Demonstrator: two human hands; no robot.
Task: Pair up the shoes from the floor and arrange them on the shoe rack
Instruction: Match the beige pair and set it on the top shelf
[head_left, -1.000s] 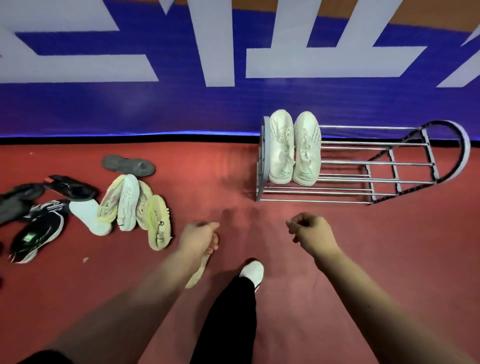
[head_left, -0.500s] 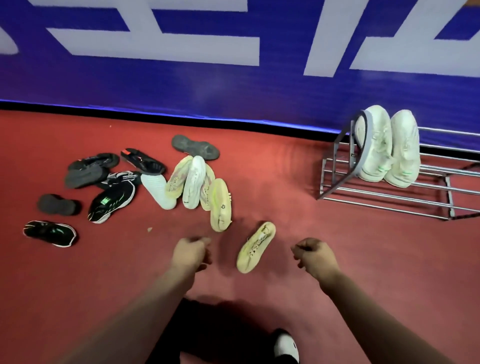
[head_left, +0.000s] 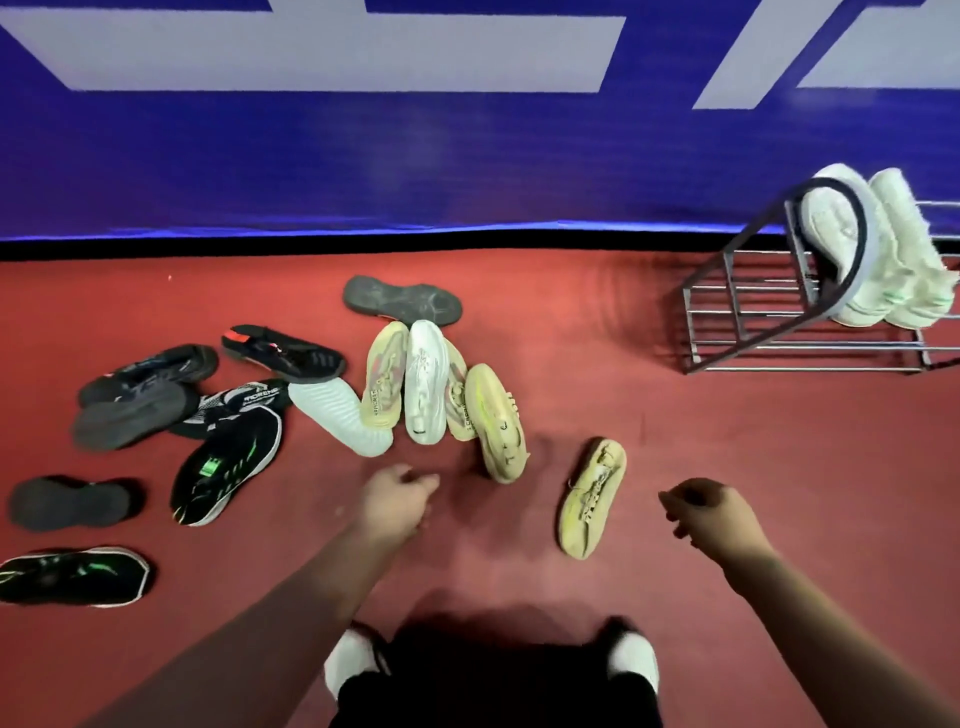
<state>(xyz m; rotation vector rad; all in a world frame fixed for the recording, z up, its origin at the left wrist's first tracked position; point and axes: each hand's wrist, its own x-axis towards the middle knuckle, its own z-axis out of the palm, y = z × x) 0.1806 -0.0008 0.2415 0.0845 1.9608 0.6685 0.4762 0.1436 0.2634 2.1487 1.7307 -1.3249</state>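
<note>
On red floor: tan sneaker (head_left: 592, 499) now dropped; left hand (head_left: 397, 501) and right hand (head_left: 714, 517) loosely curled, empty.

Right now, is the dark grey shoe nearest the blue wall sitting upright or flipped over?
Flipped over. The dark grey shoe shows only its flat, scuffed sole facing up, with no laces or opening visible, on the red floor just behind the pale shoes.

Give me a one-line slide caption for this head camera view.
Both hands, left and right, hover empty over scattered shoes; one pale pair sits on the shoe rack.
</note>
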